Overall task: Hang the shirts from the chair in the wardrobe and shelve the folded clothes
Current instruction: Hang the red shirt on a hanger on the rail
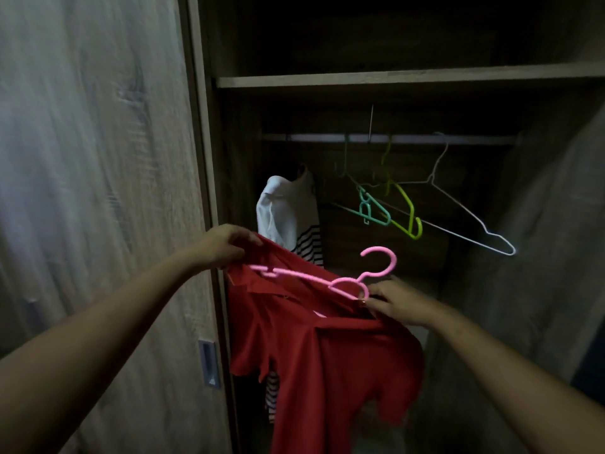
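A red shirt [327,355] hangs in front of the open wardrobe, held up between both hands. My left hand [226,245] grips the shirt's upper left edge. My right hand [393,301] pinches the shirt near its collar together with a pink hanger [314,276], which lies across the top of the shirt with its hook pointing up and right. Behind it a white and black-striped garment [289,217] hangs from the wardrobe rail [327,137].
Empty teal [370,208], yellow-green [407,211] and white wire [471,224] hangers dangle from the rail to the right. A wooden shelf [393,78] runs above the rail. A sliding door [98,191] with a recessed handle [209,363] stands on the left.
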Action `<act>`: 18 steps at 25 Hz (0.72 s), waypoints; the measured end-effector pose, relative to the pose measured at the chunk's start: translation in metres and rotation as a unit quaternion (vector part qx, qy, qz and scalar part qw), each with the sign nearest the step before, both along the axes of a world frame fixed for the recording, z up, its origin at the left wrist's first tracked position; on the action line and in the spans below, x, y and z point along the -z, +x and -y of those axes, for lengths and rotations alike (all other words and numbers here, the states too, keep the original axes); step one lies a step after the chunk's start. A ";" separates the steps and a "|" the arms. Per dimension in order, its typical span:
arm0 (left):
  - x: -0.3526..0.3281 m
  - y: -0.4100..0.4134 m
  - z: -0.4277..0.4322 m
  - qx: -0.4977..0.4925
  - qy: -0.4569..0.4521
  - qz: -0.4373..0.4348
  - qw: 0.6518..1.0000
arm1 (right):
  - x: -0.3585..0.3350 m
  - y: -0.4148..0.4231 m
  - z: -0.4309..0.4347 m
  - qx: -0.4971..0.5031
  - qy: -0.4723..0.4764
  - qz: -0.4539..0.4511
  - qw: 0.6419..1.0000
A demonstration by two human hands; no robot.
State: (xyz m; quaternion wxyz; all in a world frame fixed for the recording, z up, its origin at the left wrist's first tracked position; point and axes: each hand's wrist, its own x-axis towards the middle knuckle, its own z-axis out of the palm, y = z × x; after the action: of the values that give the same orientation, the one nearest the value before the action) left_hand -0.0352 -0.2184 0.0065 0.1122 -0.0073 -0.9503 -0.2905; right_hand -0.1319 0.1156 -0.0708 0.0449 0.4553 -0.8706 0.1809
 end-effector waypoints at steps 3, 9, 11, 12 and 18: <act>-0.001 0.002 -0.020 0.041 -0.119 -0.043 0.991 | -0.019 0.007 0.013 0.004 0.016 -0.043 0.999; 0.013 0.005 -0.034 0.157 -0.088 -0.057 0.982 | -0.058 0.017 0.028 -0.004 -0.100 -0.008 0.995; 0.019 0.003 -0.027 0.150 -0.015 -0.094 0.984 | -0.066 0.017 0.028 -0.013 -0.119 -0.016 0.993; 0.023 -0.001 -0.021 0.134 -0.013 -0.132 0.982 | -0.070 0.016 0.027 -0.018 -0.128 -0.023 0.991; 0.045 -0.010 -0.020 0.159 -0.106 -0.174 0.966 | -0.086 0.022 0.012 -0.037 -0.147 -0.006 0.988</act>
State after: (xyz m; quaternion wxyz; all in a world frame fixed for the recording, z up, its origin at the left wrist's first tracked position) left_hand -0.0454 -0.1986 -0.0386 0.2266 -0.2205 -0.9281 -0.1966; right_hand -0.1104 0.1034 0.0148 0.1102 0.4766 -0.8168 0.3059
